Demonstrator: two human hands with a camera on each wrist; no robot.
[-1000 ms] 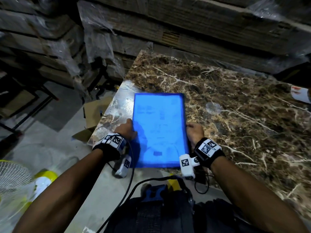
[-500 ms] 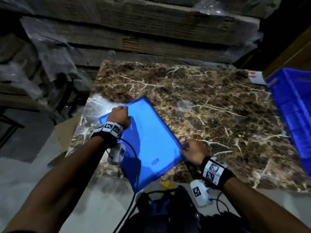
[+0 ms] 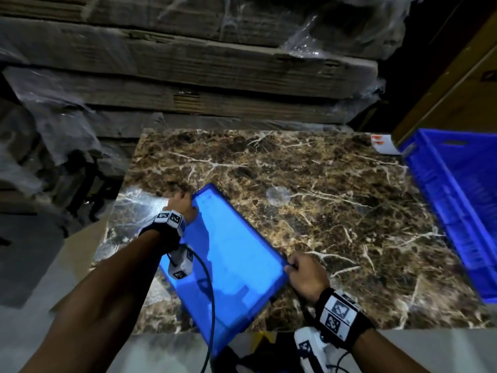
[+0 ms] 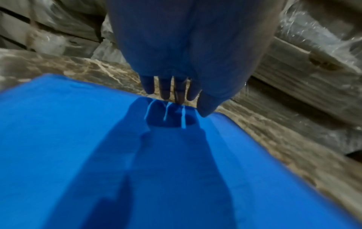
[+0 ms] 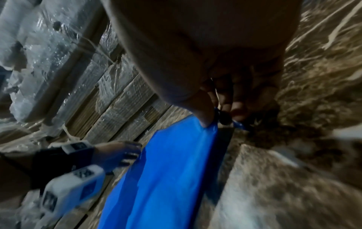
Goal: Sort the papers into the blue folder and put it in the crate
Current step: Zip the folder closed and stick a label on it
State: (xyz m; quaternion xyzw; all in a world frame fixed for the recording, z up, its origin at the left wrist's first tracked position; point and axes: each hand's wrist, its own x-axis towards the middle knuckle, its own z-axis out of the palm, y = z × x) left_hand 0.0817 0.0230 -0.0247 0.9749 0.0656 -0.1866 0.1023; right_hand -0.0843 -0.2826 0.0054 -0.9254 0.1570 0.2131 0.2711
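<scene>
The blue folder (image 3: pixel 231 259) is shut, with faint papers showing through its cover. It is turned diagonally over the near left part of the marble table (image 3: pixel 336 211), one corner hanging past the front edge. My left hand (image 3: pixel 183 205) holds its far left edge, fingers curled under and thumb on top (image 4: pixel 205 106). My right hand (image 3: pixel 301 270) pinches its right corner (image 5: pixel 213 122) between thumb and fingers. The blue crate (image 3: pixel 462 205) stands at the table's right end, open side up.
Plastic-wrapped stacks of cardboard (image 3: pixel 188 63) rise behind the table. A brown carton (image 3: pixel 457 76) stands behind the crate, with a white and orange label (image 3: pixel 382 144) beside it. A cable (image 3: pixel 209 305) hangs from my left wrist across the folder.
The folder has gone from square to the table's front edge to diagonal, and its right corner has come up off the table. The view has swung right, bringing the crate in.
</scene>
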